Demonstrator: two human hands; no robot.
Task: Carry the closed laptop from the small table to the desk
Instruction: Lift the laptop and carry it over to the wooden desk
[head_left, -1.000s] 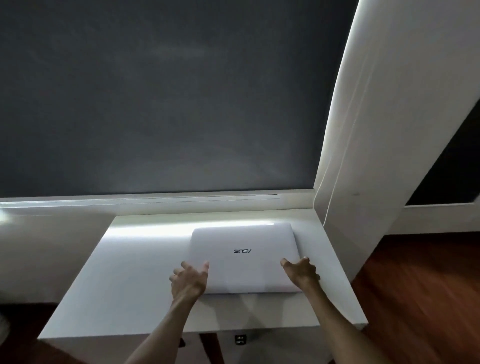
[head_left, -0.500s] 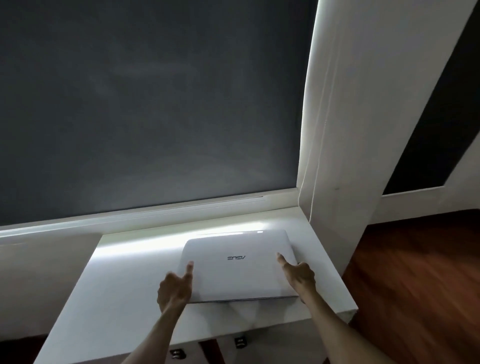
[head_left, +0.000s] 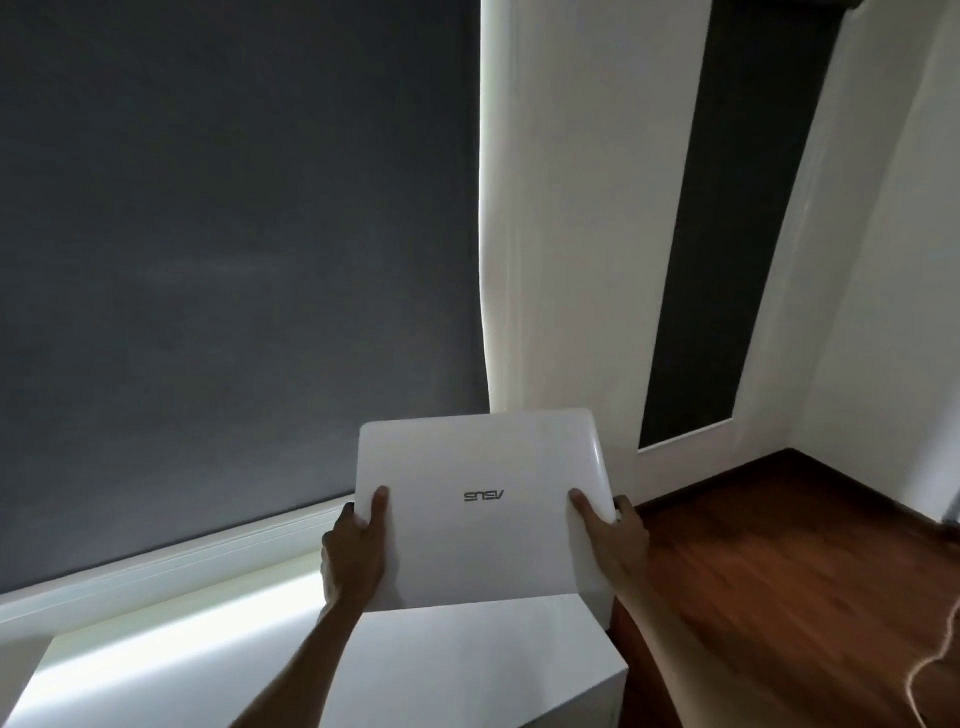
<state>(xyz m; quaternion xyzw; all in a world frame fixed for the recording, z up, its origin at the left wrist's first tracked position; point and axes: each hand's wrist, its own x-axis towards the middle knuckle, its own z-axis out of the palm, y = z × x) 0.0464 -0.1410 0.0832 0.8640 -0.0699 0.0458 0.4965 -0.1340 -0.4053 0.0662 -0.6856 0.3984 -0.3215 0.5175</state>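
A: Gripping from 9 o'clock, the left hand (head_left: 353, 558) clamps the flat white closed laptop (head_left: 480, 506), thumb on the lid, fingers hidden beneath.

B: So where is it?

A: Lifted clear above the small white table (head_left: 467, 670), its far edge tipped up.

B: And at 3 o'clock?

A: The right hand (head_left: 615, 540) pinches the opposite edge the same way. 2 hands on opposite sides likely keep the slab level. The desk isn't visible; dark wooden floor (head_left: 779, 571) lies right.
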